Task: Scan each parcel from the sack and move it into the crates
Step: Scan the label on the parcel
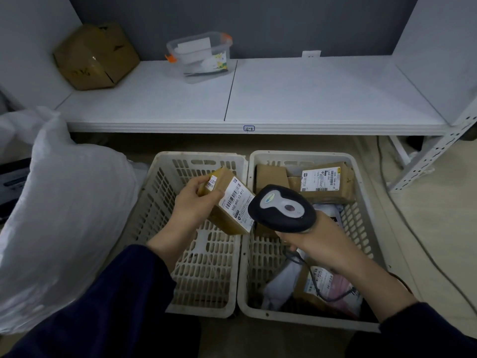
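My left hand (192, 202) grips a small brown cardboard parcel (228, 202) with a white barcode label, held above the left crate (206, 277), which shows a bare bottom. My right hand (313, 240) holds a black handheld scanner (282, 209), its head right beside the parcel's label. The right crate (371, 218) holds several parcels: brown boxes at its far end and white and pink bags near me. The white sack (64, 218) bulges on the floor to the left of the crates.
A white shelf (284, 99) runs across behind the crates. On it sit a brown cardboard box (95, 56) at the left and a clear plastic tub (200, 56) with orange clips. A perforated shelf post (438, 148) and a floor cable (402, 218) lie to the right.
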